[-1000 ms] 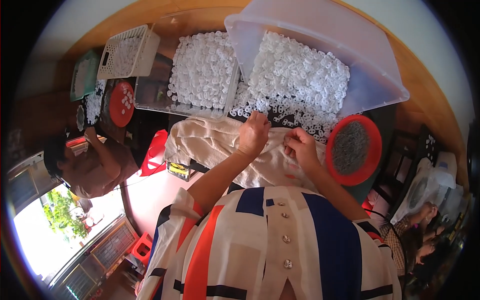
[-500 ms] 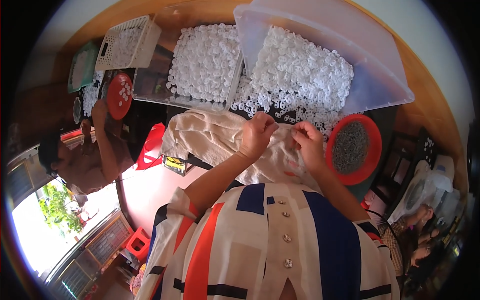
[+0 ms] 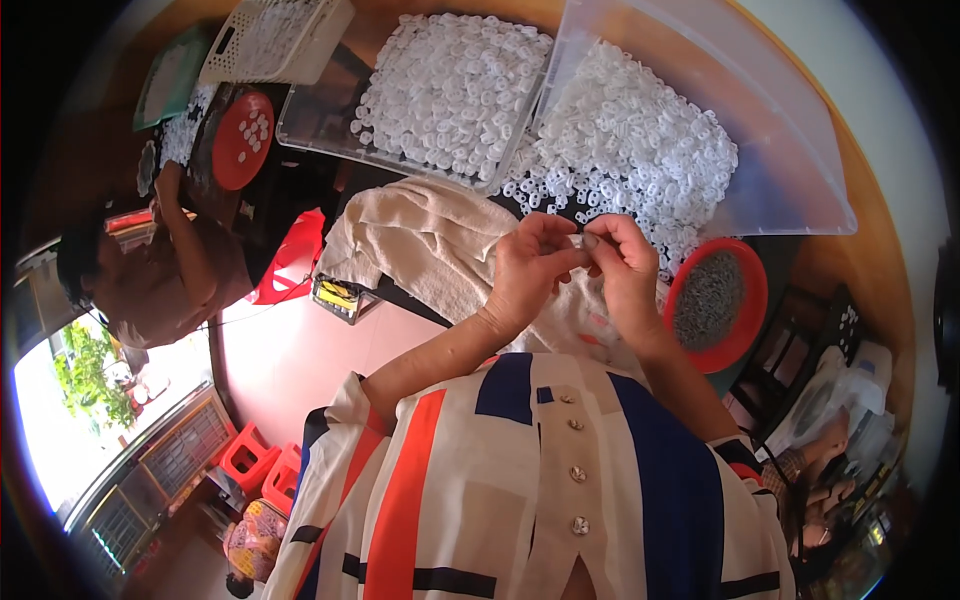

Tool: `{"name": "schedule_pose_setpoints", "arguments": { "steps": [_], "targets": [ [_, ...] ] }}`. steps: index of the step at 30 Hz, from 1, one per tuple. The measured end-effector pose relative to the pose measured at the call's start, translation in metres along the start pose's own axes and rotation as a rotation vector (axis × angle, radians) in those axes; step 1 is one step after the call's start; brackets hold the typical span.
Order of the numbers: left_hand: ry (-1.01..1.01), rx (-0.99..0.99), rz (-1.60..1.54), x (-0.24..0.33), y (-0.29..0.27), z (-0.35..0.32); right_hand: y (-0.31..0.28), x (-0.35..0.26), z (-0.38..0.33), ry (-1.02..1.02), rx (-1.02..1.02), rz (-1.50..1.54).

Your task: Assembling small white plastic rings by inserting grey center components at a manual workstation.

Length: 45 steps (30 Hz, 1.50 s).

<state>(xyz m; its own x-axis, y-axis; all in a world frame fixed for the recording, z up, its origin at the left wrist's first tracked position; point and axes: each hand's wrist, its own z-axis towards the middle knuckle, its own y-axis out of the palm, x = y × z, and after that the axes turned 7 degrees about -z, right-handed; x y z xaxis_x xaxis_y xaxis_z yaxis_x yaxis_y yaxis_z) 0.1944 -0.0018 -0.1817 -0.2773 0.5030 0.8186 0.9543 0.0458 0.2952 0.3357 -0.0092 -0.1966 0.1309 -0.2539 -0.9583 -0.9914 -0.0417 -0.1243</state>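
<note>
Both hands have come closer together since the earlier frames and now meet just in front of my chest, and the co-worker's arm at far left has dropped lower. Beyond my hands I see the wooden desk (image 3: 850,210), and on it the large clear plastic tub (image 3: 760,130), tilted, with a heap of small white plastic pieces (image 3: 640,150) spilling out toward my fingers. Left of this heap stands a clear tray (image 3: 330,125) holding more white pieces. Under my hands lies a beige cloth (image 3: 430,240). Just right of my right hand sits a red bowl (image 3: 745,330) filled with small grey parts. Further left, the other person (image 3: 160,290) reaches to a red round lid (image 3: 240,140). My left hand (image 3: 525,270) and right hand (image 3: 620,265) touch at the fingertips, both pinched on one small white piece (image 3: 578,240), which is held above the cloth, near the edge of the heap.
</note>
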Motion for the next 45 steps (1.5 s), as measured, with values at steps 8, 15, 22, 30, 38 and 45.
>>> {"name": "schedule_pose_setpoints", "arguments": {
  "steps": [8,15,22,30,38,45],
  "targets": [
    [-0.114,0.035,-0.280,-0.007,-0.001,-0.011,0.012,-0.006,-0.009,0.054,0.120,0.198],
    [-0.037,0.042,-0.375,-0.003,-0.004,-0.018,0.020,-0.017,-0.015,-0.013,0.143,0.236],
    [-0.328,-0.836,-1.081,0.014,-0.033,-0.024,0.007,-0.041,-0.020,0.053,0.186,0.324],
    [-0.035,-1.398,-1.384,0.034,-0.012,-0.024,0.010,-0.035,-0.024,0.096,0.145,0.224],
    [-0.015,-1.440,-1.487,0.042,-0.011,-0.025,0.015,-0.033,-0.020,0.124,0.104,0.165],
    [-0.118,-1.356,-1.448,0.039,-0.017,-0.028,0.013,-0.037,-0.020,0.179,0.083,0.138]
  ]
}}
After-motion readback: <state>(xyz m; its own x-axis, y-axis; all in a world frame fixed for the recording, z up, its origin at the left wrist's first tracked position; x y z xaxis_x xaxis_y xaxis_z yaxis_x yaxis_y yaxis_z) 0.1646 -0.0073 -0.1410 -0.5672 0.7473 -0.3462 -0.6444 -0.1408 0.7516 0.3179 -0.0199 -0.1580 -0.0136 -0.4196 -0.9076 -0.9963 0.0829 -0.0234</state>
